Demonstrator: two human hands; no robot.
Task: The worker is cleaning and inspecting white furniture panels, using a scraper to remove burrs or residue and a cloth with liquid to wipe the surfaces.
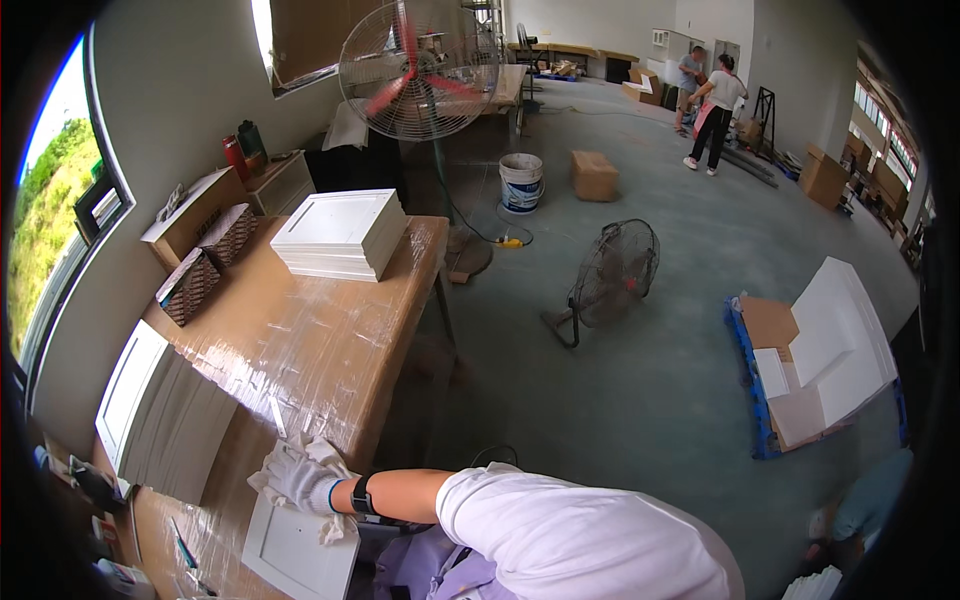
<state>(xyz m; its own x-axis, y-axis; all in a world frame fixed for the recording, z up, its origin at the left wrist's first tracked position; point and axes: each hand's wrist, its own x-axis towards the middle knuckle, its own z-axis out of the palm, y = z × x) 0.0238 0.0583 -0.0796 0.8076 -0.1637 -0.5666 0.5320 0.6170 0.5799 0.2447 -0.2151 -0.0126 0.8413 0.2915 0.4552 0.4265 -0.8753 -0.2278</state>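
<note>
A gloved hand [297, 478], apparently the left though that is uncertain, reaches across the body with fingers spread flat, pressing a crumpled white cloth [325, 462] onto a white panel [297, 553] at the near table edge; the other hand is out of sight. The table [330, 330] is brown and wrapped in shiny clear film. White panels lie stacked to the left [160, 415] and at the far end [340, 232]. Two patterned brown boxes [208, 262] sit by the wall.
</note>
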